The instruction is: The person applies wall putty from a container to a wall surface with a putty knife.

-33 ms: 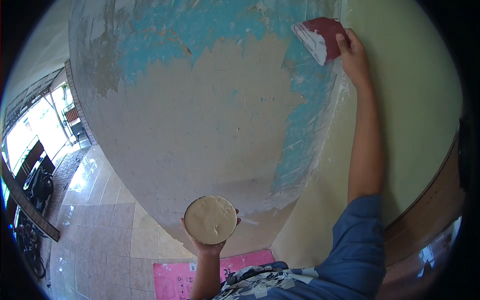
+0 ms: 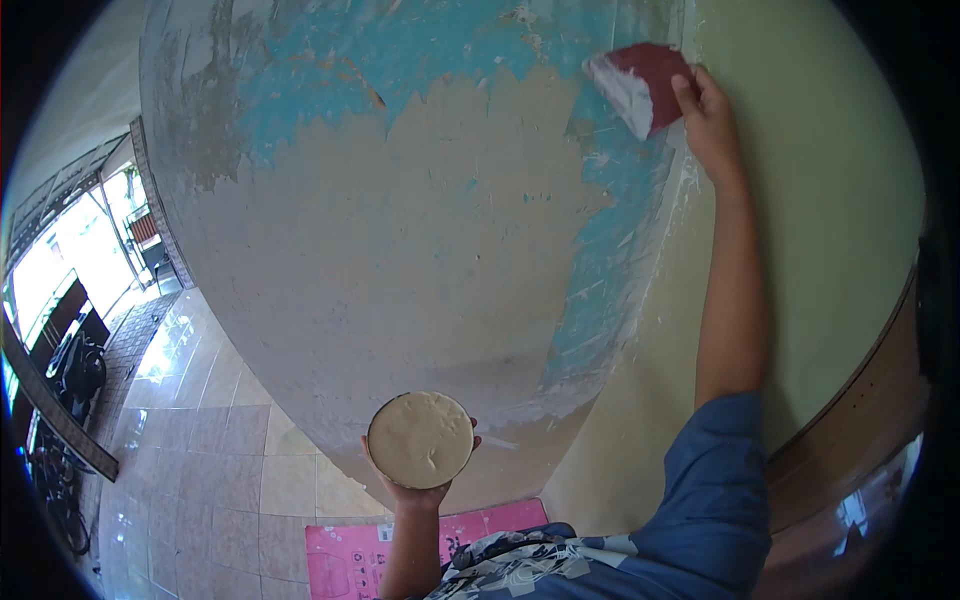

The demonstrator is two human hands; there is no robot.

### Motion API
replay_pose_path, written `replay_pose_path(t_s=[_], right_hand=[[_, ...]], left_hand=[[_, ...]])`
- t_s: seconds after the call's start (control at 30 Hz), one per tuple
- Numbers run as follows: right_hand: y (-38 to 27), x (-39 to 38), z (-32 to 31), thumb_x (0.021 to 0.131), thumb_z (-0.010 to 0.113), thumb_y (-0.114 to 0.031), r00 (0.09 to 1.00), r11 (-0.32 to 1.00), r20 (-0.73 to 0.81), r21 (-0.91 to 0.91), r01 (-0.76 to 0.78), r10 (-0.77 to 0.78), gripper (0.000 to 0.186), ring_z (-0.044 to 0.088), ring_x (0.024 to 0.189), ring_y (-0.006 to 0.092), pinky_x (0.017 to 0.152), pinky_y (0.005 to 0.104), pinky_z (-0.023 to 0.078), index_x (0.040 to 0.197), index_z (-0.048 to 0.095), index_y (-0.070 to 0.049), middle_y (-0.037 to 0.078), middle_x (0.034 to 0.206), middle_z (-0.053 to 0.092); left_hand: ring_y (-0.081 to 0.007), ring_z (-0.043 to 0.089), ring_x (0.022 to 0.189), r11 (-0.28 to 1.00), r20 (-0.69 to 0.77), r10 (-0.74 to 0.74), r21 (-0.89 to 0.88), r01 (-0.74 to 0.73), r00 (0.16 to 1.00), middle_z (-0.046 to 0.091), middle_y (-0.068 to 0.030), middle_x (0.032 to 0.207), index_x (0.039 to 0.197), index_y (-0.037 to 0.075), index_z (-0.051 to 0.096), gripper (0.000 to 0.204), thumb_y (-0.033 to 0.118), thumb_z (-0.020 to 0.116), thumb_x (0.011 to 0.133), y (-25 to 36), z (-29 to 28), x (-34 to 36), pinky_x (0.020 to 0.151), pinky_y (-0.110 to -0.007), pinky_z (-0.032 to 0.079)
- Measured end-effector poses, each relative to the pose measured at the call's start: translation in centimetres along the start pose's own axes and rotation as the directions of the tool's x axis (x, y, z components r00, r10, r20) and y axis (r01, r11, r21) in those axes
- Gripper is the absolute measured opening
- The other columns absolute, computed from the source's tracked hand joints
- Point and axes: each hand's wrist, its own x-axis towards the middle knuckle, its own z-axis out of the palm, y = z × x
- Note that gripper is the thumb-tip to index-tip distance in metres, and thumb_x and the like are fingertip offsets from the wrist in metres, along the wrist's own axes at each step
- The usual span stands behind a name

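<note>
Low in the view, my left hand [image 2: 418, 492] is wrapped round a round tub [image 2: 420, 438] of smooth beige paste, held from beneath. High on the right, my right hand [image 2: 708, 120] grips a flat maroon spreader [image 2: 662, 78], thumb on its face, with white material smeared along its slightly blurred left edge. The spreader is at the right margin of the patchy wall [image 2: 420, 240], over turquoise paint near the corner with a pale green wall [image 2: 820, 170]. Much of the patchy wall's middle is beige-grey, with ragged edges against the turquoise.
A pink cardboard sheet [image 2: 500, 518] lies on the tiled floor [image 2: 200, 470] below me. At the left is a bright opening [image 2: 60, 240] with a dark motorbike [image 2: 75, 370] beside it. A brown wooden surface [image 2: 855, 420] stands at the lower right.
My right hand and the maroon spreader have moved slightly downward along the wall. My left hand with the tub looks unmoved.
</note>
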Motion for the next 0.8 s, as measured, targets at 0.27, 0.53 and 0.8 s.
replay_pose_path(t_s=[0.27,0.53,0.8], right_hand=[[1.4,-0.7,1.0,0.101,0.056,-0.033,0.998,0.971,0.02,-0.229,0.066,-0.063,0.037,0.063,0.094,0.0216,0.088,0.0335,0.048,0.118,0.059,0.0,0.014,0.104,0.068],[1.7,-3.3,0.9,0.101,0.057,-0.032,0.984,0.996,0.177,-0.084,-0.001,0.016,0.037,0.062,0.096,0.0181,0.091,0.031,0.047,0.12,0.06,-0.001,0.01,0.106,0.068],[2.0,-2.3,0.8,0.101,0.057,-0.035,0.999,0.995,0.027,0.095,-0.02,0.017,0.041,0.062,0.096,0.0204,0.091,0.0312,0.047,0.124,0.059,-0.002,0.009,0.107,0.069]], left_hand=[[-0.0588,0.041,0.127,0.998,0.096,-0.016,-0.058,0.021,0.995,0.043,-0.0263,0.143,0.148,0.015,0.038,0.093,0.08,0.048,0.083,-0.1,0.0,0.2,0.1,-0.072,0.038],[-0.0584,0.042,0.126,1.0,0.101,0.003,-0.025,-0.001,0.995,0.043,-0.0263,0.142,0.147,0.014,0.038,0.093,0.08,0.048,0.083,-0.1,-0.3,0.0,0.099,-0.072,0.039],[-0.0578,0.043,0.125,0.999,0.056,0.03,-0.036,-0.028,0.998,0.045,-0.0267,0.141,0.147,0.013,0.038,0.094,0.08,0.048,0.082,-0.4,-0.7,-0.1,0.1,-0.071,0.04]])
